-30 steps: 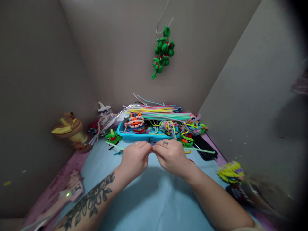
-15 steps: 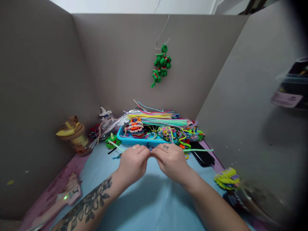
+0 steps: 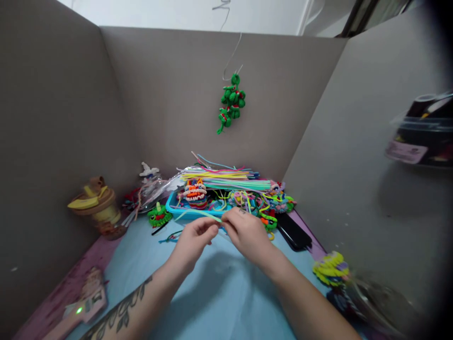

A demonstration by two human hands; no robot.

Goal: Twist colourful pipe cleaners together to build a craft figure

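Note:
My left hand point(image 3: 193, 241) and my right hand point(image 3: 247, 232) meet over the light blue mat point(image 3: 212, 302), fingertips pinched together. Between them runs a thin mint-green pipe cleaner point(image 3: 198, 213), which sticks out to the left above the left hand. Both hands grip it. Just behind them stands a blue tray point(image 3: 173, 206) full of coloured pipe cleaners and small pipe-cleaner figures. A small green figure point(image 3: 158, 216) lies left of the tray.
Grey cardboard walls close in three sides. A green pipe-cleaner bunch point(image 3: 230, 101) hangs on the back wall. A yellow-lidded jar point(image 3: 95, 208) stands at left, a black phone point(image 3: 293, 231) right of the tray, a yellow-purple figure point(image 3: 331, 268) at right, a pink device point(image 3: 83, 304) with a green light at front left.
The view has tilted up and to the right. The hands have risen a little and shifted; the mint-green pipe cleaner that lay on the mat is now lifted between the fingers.

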